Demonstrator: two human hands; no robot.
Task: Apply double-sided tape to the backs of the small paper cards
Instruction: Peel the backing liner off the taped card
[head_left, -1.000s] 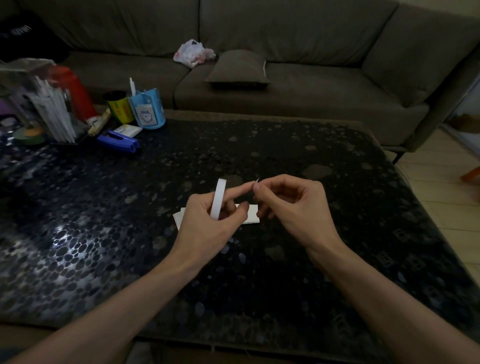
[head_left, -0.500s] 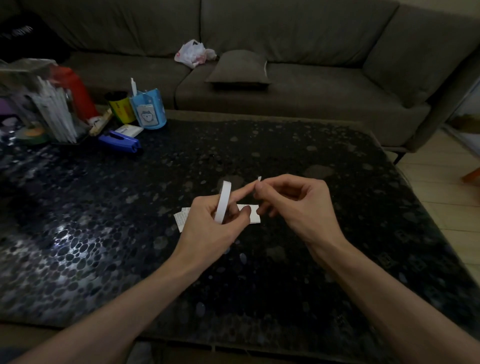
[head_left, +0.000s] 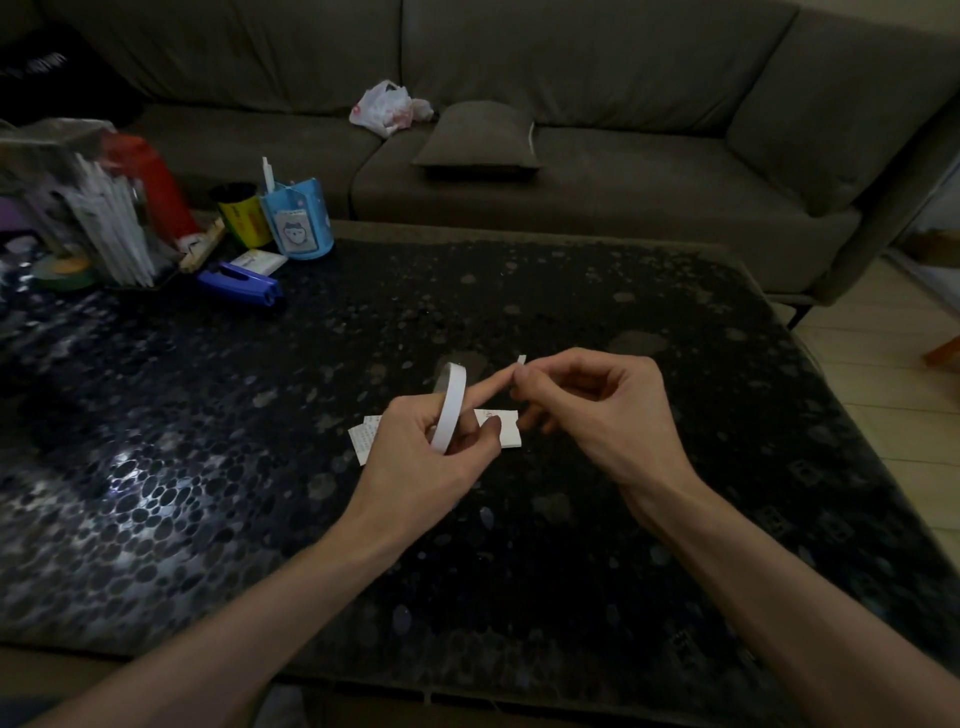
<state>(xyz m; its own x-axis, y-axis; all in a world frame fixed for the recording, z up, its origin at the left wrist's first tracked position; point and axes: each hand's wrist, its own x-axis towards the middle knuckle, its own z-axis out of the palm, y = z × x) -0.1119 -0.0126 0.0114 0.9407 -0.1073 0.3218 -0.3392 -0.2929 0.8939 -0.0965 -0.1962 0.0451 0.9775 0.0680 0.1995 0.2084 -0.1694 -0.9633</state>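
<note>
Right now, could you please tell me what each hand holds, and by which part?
The left hand grips the tape roll by its lower rim. The right hand pinches a small white tape end at its base.

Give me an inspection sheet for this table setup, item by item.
Surface: dark pebble-patterned table, glossy.
Job's things: white tape roll held on edge above paper cards lying on the table.
Clutter: blue stapler, blue cup, yellow can, far left.
Hands: left hand grips the tape roll; right hand pinches a small white strip.
Cables: nothing seen.
Surroundings: sofa with cushion and plastic bag behind the table.
</note>
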